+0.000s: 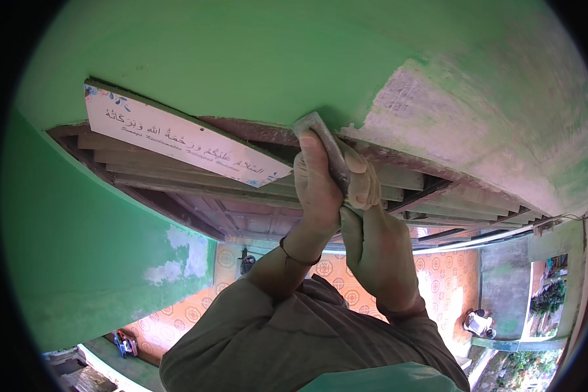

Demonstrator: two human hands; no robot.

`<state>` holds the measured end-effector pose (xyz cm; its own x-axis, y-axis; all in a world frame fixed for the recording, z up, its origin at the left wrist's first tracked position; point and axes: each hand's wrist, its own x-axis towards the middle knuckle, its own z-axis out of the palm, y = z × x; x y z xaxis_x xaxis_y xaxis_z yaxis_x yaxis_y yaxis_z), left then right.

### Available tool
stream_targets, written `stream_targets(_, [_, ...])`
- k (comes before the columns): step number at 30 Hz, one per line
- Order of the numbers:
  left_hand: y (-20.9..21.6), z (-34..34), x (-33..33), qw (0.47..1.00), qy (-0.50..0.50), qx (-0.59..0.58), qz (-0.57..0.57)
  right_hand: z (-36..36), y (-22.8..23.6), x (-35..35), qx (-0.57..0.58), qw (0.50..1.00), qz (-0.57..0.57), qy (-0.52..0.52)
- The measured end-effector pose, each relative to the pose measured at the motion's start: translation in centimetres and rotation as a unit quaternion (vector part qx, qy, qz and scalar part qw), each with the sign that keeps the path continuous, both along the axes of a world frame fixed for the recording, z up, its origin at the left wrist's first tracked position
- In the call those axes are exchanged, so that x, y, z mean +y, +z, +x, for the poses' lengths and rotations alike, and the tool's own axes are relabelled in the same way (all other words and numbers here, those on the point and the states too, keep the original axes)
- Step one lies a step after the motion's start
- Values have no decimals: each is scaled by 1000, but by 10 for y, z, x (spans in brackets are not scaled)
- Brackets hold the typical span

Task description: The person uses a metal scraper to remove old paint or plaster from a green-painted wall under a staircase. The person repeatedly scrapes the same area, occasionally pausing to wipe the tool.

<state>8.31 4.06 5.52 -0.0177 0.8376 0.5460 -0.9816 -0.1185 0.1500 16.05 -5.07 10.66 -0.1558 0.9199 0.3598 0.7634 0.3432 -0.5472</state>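
A flat grey scraper with a worn, whitish surface is held up in front of me, its upper end at the lower edge of the green wall. My left hand is closed on it, with the thumb lying along its face. My right hand sits just below and to the right, closed round its lower part. The fingers overlap there, hiding that end. Right of the scraper, the green paint gives way to a bare whitish patch.
Left of my hands, a white printed sign hangs tilted over slatted vents above a door. More vent slats run to the right. Far below lie orange patterned floor tiles. A white bundle rests on the floor at right.
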Motion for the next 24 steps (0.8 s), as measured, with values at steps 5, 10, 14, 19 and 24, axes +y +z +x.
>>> stream_targets(5, [2,-1,1,1000,-24,8,-8,-4,1,-2,2,1000,-17,-13])
stream_targets(10, [2,-12,2,999,-13,-44,-23,-11,-5,4,-15,1000,-9,22])
stream_targets(14, [3,-19,0,996,12,88,1,-17,-8,3,56,998,31,-8])
stream_targets(19, [1,-27,5,999,-15,31,10,-24,-10,6,24,1000,-13,6])
stream_targets(24, [-1,-35,2,998,14,46,-29,-31,-15,9,49,999,4,17])
